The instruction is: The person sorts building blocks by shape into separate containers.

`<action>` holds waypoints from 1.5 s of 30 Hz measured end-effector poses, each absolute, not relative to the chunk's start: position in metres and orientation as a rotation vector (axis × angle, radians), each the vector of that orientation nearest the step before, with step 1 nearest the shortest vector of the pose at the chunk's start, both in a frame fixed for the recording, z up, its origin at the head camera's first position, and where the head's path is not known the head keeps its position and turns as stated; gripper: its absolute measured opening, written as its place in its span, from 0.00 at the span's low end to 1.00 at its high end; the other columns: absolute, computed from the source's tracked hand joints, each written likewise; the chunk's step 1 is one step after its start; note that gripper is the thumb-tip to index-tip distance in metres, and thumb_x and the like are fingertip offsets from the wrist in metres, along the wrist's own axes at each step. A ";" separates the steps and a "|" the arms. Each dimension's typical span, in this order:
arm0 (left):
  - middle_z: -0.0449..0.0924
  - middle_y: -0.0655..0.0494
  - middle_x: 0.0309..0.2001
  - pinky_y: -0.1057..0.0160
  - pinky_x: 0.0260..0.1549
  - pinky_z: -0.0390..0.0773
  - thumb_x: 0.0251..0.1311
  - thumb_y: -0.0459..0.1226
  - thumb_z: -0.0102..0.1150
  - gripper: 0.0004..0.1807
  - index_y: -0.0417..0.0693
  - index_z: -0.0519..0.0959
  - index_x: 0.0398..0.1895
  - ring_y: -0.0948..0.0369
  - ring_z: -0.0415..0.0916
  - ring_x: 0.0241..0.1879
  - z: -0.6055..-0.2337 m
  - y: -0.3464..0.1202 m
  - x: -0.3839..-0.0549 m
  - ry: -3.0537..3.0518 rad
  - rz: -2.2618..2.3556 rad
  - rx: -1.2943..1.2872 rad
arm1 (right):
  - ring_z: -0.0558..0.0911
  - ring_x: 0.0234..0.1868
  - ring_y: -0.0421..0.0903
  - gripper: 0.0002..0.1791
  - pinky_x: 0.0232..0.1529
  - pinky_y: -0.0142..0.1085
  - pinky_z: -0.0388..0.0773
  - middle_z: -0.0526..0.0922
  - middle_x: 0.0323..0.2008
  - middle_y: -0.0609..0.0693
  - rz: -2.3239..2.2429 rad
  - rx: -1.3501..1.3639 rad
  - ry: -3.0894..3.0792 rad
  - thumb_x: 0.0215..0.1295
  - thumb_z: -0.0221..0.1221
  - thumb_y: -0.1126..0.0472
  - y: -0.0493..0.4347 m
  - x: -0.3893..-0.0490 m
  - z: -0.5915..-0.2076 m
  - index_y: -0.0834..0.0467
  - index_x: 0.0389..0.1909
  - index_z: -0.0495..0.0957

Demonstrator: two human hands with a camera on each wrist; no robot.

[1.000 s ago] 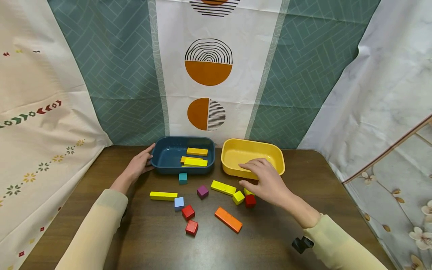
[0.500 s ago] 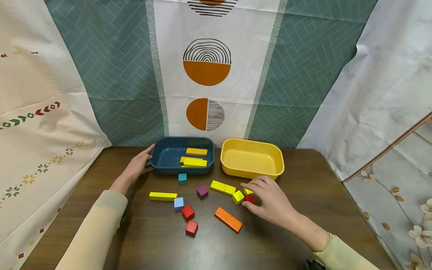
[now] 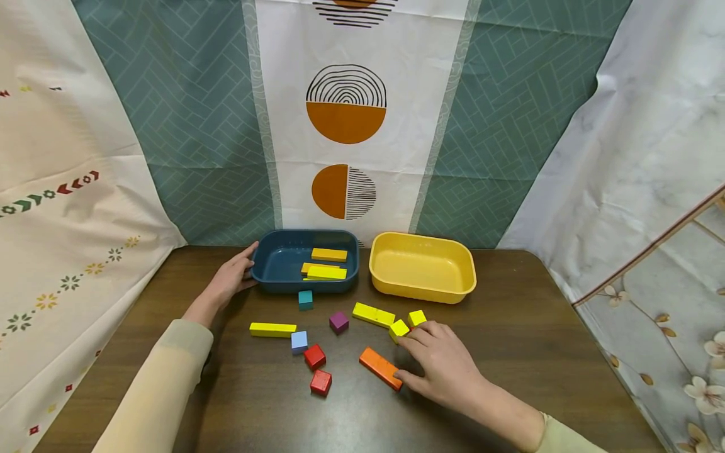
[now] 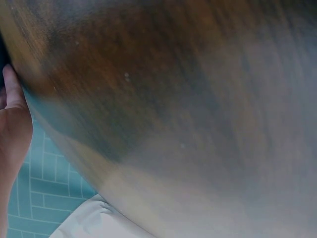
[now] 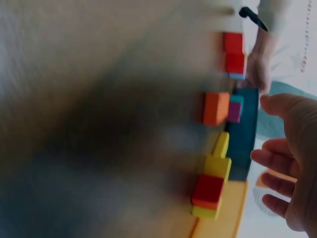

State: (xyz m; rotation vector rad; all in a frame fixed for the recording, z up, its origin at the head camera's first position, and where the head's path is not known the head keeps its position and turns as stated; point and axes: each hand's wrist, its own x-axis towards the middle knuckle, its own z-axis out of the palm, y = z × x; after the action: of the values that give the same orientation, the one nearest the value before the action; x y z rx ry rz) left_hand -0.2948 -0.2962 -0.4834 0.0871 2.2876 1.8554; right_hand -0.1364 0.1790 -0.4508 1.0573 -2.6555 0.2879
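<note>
My left hand (image 3: pixel 229 280) lies with fingers extended against the left wall of the dark blue bin (image 3: pixel 272 287), which holds several yellow and orange-yellow blocks. My right hand (image 3: pixel 444 365) hovers palm down over the table, fingers spread and holding nothing. In the head view its thumb overlaps the near end of an orange block (image 3: pixel 378 365). Its fingertips are close to two yellow cubes (image 3: pixel 399 331) and mostly cover a red cube (image 5: pixel 207 189), which shows in the right wrist view. A long yellow block (image 3: pixel 374 315) lies just behind the cubes.
A yellow bin (image 3: pixel 421 294) stands right of the blue one. Left of centre are a teal cube (image 3: pixel 305 300), a purple cube (image 3: pixel 339 323), a light blue cube (image 3: pixel 299 342), two red cubes (image 3: pixel 314 357) and another long yellow block (image 3: pixel 273 329). Fabric (image 3: pixel 215 157) hangs behind the table.
My right hand has come from in front of the yellow bin toward me, down to the orange block and red cube. The left hand stays at the blue bin.
</note>
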 end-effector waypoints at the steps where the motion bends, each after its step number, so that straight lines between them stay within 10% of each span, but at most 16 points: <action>1: 0.40 0.44 0.82 0.42 0.66 0.65 0.80 0.40 0.28 0.32 0.61 0.43 0.84 0.40 0.63 0.70 -0.483 -0.296 -0.295 2.289 1.854 0.087 | 0.75 0.52 0.47 0.32 0.57 0.48 0.74 0.84 0.46 0.43 0.282 1.067 -2.663 0.56 0.72 0.38 0.178 -0.135 -0.453 0.54 0.55 0.86; 45: 0.38 0.46 0.82 0.41 0.67 0.64 0.79 0.40 0.30 0.32 0.64 0.45 0.84 0.41 0.62 0.71 -0.483 -0.296 -0.294 2.274 1.872 0.077 | 0.71 0.38 0.48 0.20 0.46 0.45 0.69 0.81 0.29 0.44 0.046 1.047 -2.681 0.58 0.69 0.37 0.159 -0.123 -0.481 0.51 0.33 0.85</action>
State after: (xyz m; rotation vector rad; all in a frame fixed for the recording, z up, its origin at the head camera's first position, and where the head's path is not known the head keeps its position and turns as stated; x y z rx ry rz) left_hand -0.2935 -0.2961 -0.4825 0.0774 2.2741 1.8723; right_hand -0.1228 0.1590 -0.4809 1.0468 -2.6815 0.0459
